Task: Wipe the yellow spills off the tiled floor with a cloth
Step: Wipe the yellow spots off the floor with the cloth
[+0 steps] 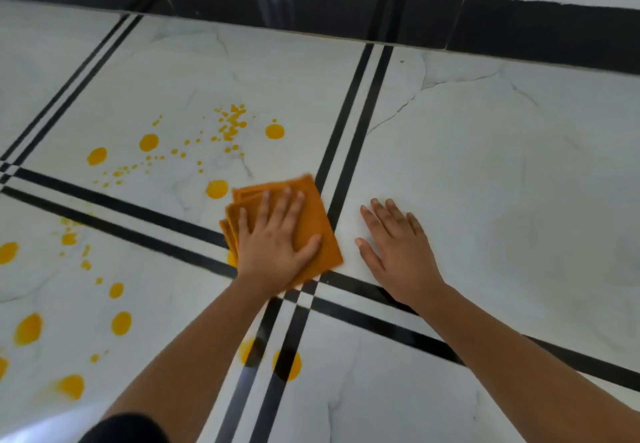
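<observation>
Both grips spread: left hand presses seemingly folded cloth beside spills; right hand on floor.

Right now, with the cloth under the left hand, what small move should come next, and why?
Probably slide the cloth a little left and forward over the nearest yellow drop. The left hand presses flat on it, that drop sits unwiped just beyond its far-left corner, and the right hand rests flat on spotless tile.
</observation>
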